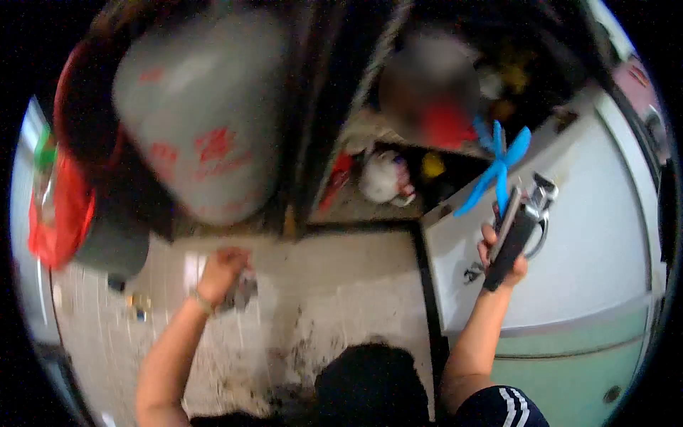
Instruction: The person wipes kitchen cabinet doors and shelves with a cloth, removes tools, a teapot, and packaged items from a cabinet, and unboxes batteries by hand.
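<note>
The black-and-silver tool (514,240) is already in hand, clamped in the right hand (520,268) beside blue-handled pieces (501,164), while the left hand (223,273), its grip unclear, is near a blurred grey item (245,290) over tiled floor (284,285).

room over tiled floor (356,292), big grey container (206,121) blocking ahead left, white panel (569,242) bounding the right

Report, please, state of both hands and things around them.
Right hand grips black-and-metal tool, blue item beside it. Left hand over floor, hold unclear. Bulky grey object, red markings, ahead left.
</note>
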A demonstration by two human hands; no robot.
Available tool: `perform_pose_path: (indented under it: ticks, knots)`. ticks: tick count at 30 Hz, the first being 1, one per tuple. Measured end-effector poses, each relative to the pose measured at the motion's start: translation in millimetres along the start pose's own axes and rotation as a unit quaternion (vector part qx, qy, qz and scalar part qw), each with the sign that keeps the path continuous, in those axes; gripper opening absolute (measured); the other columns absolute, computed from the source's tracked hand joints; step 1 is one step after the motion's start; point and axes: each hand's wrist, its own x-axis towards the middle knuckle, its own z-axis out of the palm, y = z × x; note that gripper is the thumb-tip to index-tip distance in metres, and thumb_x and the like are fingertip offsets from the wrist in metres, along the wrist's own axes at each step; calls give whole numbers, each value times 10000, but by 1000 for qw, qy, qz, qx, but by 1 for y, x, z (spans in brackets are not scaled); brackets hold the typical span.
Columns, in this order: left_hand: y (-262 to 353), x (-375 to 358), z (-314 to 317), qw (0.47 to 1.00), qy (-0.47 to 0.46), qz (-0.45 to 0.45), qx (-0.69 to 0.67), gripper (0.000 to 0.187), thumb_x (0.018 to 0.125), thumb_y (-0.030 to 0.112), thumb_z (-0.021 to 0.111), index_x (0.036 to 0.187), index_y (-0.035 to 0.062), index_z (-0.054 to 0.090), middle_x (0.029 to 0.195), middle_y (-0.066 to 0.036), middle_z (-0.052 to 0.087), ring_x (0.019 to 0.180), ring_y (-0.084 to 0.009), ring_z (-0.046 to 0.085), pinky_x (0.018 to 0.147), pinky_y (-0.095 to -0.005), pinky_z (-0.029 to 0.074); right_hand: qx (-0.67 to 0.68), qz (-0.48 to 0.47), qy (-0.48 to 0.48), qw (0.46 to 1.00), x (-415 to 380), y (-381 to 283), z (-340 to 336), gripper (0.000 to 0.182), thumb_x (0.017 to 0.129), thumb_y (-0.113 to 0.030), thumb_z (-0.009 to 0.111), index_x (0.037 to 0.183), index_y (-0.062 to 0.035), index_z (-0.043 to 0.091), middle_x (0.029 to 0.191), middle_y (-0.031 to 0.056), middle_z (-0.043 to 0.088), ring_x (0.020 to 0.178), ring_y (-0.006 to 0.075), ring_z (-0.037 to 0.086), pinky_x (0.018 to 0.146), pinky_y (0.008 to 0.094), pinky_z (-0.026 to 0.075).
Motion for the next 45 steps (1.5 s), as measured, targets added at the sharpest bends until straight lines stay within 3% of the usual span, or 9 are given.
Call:
perform_pose_path:
  ticks: [7,11,12,14,18,29,37,40,45]
  knots:
    - [20,5,-85,982,179,36,-37,188,838,198,529,900,27,580,750,-41,590,655,-100,531,564,-224,426,4,413,14,910,-97,95,-15,949,409,-59,709,1267,-33,305,1071,127,527,934,304,539,761,402,467]
    - [13,-22,-129,966,251,17,-58,197,842,166,507,950,15,570,735,-47,592,565,-87,499,494,-203,398,-138,585,45,798,-99,152,31,890,455,-67,715,1266,-22,351,1142,101,512,1062,231,481,893,288,361]
    - [5,-28,-143,963,263,20,-57,199,841,164,504,954,13,568,733,-51,592,558,-86,495,494,-200,397,-131,590,34,796,-87,176,40,890,455,-67,715,1266,-22,351,1142,101,512,1062,231,481,893,288,361]
    - [-3,-39,-165,953,297,27,-47,199,841,162,501,958,15,566,735,-53,593,548,-89,491,491,-200,397,-140,556,-323,753,-60,228,55,886,504,-122,715,1291,-34,317,1190,92,481,1083,236,462,938,298,316]
    - [-7,-59,-196,931,359,33,-52,206,843,153,489,981,15,556,741,-57,596,561,-94,504,494,-202,400,-218,336,-519,755,-24,317,112,912,549,-151,704,1340,-137,250,1287,112,369,1144,241,393,972,321,289]
    - [6,-99,-214,918,390,42,-60,239,844,178,490,1013,19,550,758,-44,596,648,-87,533,516,-186,387,-484,177,-556,652,28,496,197,926,571,-55,704,1342,-200,212,1337,135,241,1198,344,290,995,372,295]
    - [21,-75,-200,924,359,125,-40,231,826,180,515,992,30,575,879,-44,591,787,-110,555,628,-256,457,-540,167,-539,624,19,393,141,608,669,-67,648,1227,-38,407,1280,160,380,1215,302,313,1014,383,256]
    - [34,-63,-181,934,325,150,-25,226,823,214,535,997,74,574,812,-7,560,765,-92,536,657,-237,428,-428,223,-441,756,-8,315,111,378,769,-121,595,1119,-3,512,1067,141,567,980,231,542,862,308,416]
    - [37,-70,-144,962,246,115,-19,154,847,178,498,927,73,577,709,17,547,632,-58,487,535,-184,364,-425,99,-260,861,-9,152,120,271,796,-141,568,1048,-42,567,991,100,608,888,228,578,793,321,449]
